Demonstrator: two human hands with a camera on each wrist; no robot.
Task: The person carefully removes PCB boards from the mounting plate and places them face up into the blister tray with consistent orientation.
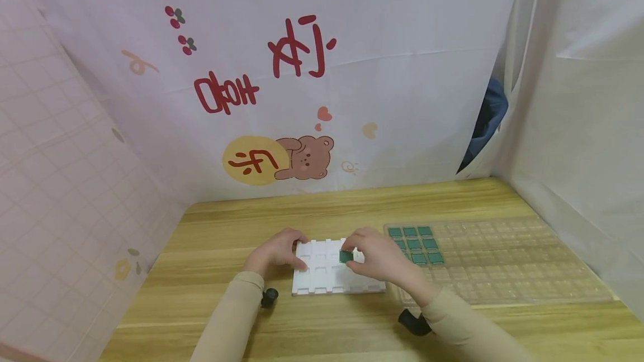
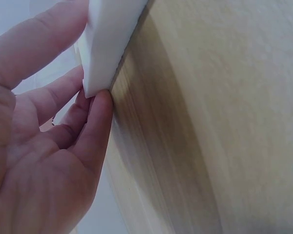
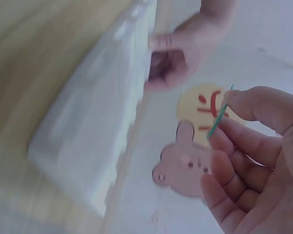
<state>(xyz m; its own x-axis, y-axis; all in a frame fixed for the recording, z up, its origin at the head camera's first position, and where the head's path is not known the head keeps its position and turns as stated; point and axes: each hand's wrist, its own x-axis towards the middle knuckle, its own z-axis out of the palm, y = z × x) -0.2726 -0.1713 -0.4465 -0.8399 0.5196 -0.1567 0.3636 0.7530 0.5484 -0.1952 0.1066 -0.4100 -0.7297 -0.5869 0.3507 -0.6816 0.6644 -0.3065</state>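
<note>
A small thin green circuit board (image 1: 345, 256) is pinched between the thumb and fingers of my right hand (image 1: 377, 256). It is held above a white tray (image 1: 318, 282) with rows of recesses. Seen in the right wrist view, the board (image 3: 219, 116) is edge-on, apart from the tray (image 3: 83, 126). My left hand (image 1: 276, 250) grips the tray's left end. In the left wrist view, its thumb and fingers (image 2: 95, 126) hold the tray's white edge (image 2: 105, 44). The right hand covers part of the tray's far right side.
To the right lies a long clear plastic tray (image 1: 508, 261) with many pockets. Several green circuit boards (image 1: 413, 244) sit at its left end, some partly hidden by my right hand. The wooden table (image 1: 216, 239) is bordered by printed white curtains (image 1: 392, 99).
</note>
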